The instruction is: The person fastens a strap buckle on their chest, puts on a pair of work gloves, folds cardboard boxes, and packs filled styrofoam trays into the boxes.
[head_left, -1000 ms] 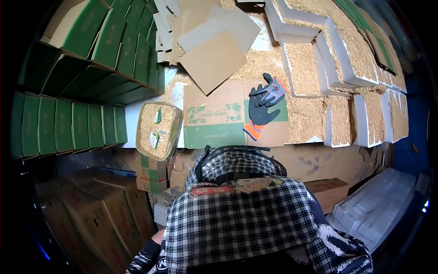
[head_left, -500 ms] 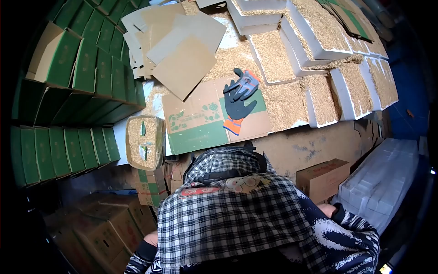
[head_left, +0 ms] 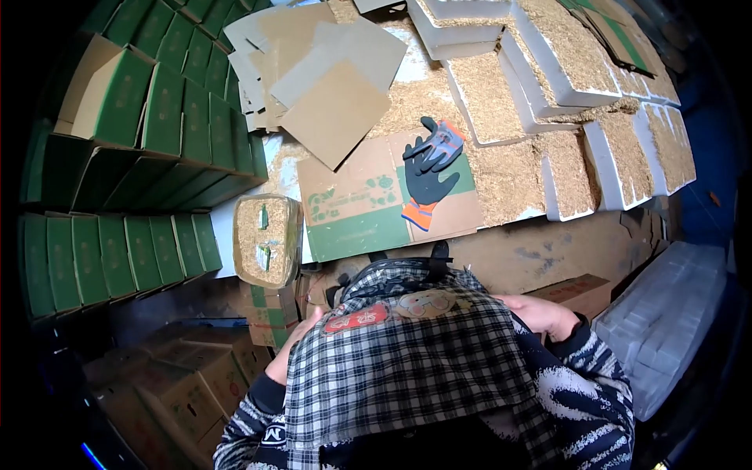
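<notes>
Checked cloth apron (head_left: 399, 384), creased, spread at 6 o'clock. Left hand (head_left: 299, 335) was at its 10 o'clock edge, right hand (head_left: 544, 315) at 2, well apart; could not tell whether either gripped cloth. Dark gloves (head_left: 431, 186), orange-cuffed, lay at 1 o'clock on flat printed cardboard (head_left: 345, 227).

Left hand (head_left: 301, 337), seemingly partly behind apron (head_left: 407, 376)
</notes>
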A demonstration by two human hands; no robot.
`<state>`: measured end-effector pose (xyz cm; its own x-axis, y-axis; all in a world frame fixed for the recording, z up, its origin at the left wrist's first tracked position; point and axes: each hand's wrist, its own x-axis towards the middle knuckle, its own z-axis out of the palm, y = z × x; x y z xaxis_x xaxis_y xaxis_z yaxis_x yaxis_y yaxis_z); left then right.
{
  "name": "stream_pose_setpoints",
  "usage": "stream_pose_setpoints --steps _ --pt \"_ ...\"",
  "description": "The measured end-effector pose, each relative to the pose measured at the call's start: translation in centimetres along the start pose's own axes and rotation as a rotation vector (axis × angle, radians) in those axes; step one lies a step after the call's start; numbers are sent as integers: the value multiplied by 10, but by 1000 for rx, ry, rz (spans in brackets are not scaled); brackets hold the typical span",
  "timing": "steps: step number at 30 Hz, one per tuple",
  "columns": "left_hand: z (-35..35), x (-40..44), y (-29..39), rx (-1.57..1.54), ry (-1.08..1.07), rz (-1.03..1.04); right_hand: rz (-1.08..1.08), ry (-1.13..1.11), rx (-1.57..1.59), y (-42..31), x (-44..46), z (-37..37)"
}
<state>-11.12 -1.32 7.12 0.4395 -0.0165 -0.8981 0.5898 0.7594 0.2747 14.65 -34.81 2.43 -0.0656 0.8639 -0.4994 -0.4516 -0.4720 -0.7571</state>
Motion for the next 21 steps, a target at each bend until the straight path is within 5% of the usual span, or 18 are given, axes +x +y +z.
stream_pose_setpoints --steps 5,9,11,13,14,16,17,18,20,21 --pt "13 50 1 82 125 484 25 192 269 -42 58 14" --pt "1 70 7 238 224 687 33 74 -262 -30 99 7" --pt "30 62 25 5 220 571 28 81 -431 -37 110 12" --pt "26 65 29 -288 72 389 -582 239 -443 -57 122 23" --pt "20 74 26 -296 75 396 -583 229 -449 -68 128 28" --pt "21 81 32 -356 -286 352 -226 233 353 -90 138 38" --pt "31 74 40 -66 -10 271 -270 203 485 -98 144 45" --pt "68 57 56 -222 134 230 -273 195 476 -96 149 39" --pt "46 80 52 -277 -297 327 -341 76 843 -87 161 23" --pt "53 67 67 -237 -270 402 -243 221 722 -101 162 34"
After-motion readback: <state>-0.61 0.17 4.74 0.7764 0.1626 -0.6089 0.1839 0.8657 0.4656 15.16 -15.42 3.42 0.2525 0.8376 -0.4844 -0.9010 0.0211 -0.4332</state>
